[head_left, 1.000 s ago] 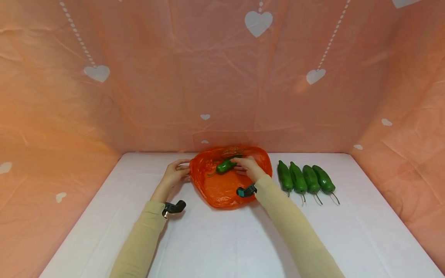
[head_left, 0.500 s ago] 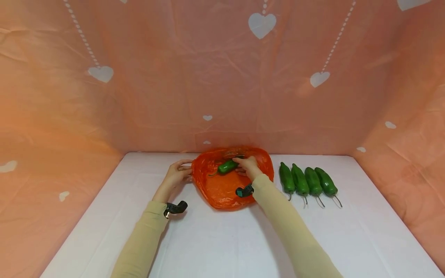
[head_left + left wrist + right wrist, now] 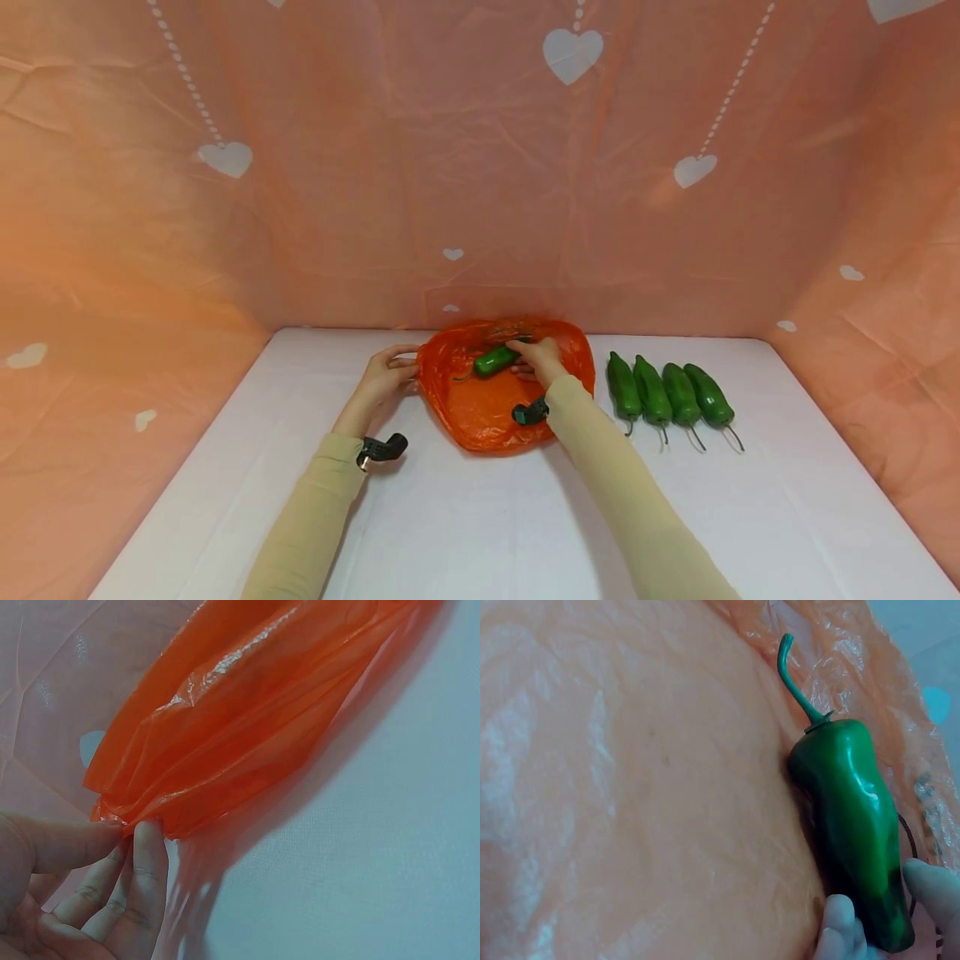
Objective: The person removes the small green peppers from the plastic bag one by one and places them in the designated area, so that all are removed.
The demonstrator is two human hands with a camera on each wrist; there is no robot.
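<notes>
A red-orange plastic bag [image 3: 487,417] lies spread with its mouth wide, near the back of the white table. My left hand [image 3: 382,379] pinches the bag's left edge between thumb and fingertips, as the left wrist view shows. Inside the bag is a green pepper [image 3: 847,802], its stem pointing left in the head view. My right hand [image 3: 542,358] reaches in and holds this pepper near its tip, thumb on one side and fingers on the other. In the right wrist view the pepper lies against the bag's film.
Several more green peppers [image 3: 678,396] lie in a row right of the bag, stems toward the person. An orange curtain [image 3: 480,167] with white hearts encloses the white table [image 3: 465,525] at the back and sides. A dark thin strand [image 3: 910,840] curves beside the held pepper.
The head view has shifted slightly, so everything appears a little further right. Both hands keep their holds on the bag and pepper, with no clear movement between them.
</notes>
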